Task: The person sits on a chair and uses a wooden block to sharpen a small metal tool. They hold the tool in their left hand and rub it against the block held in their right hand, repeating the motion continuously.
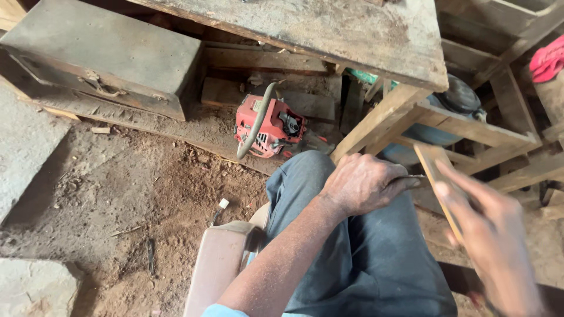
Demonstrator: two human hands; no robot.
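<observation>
While the person sits with both knees in dark trousers, the left hand [361, 183] is closed in a fist around a slim metal tool [416, 179] whose tip points at a thin wooden strip [437, 176]. The right hand [490, 246] is blurred; its fingers look wrapped along the strip's lower length, holding it tilted up in front of the knee, though the exact grip is hard to make out.

As a judgement, the main risk is a slip: the tool's tip sits close to the right hand's fingers, and the strip is held in the air with nothing bracing it, so a push off line could drive the tip into skin or crack the narrow wood. The blur suggests quick movement, which would make such a slip more likely.

Counted: 2 hands, 1 tool, 1 strip. On the dirt floor [135, 194] under the worn wooden surface [329, 29] lies 1 red chainsaw [268, 126] with a curved grey handle. To the left rests 1 grey metal box [103, 56] with a clasp. 1 blue container [437, 117] sits inside the timber frame, and 1 pink cloth [547, 58] shows at the right edge.
</observation>
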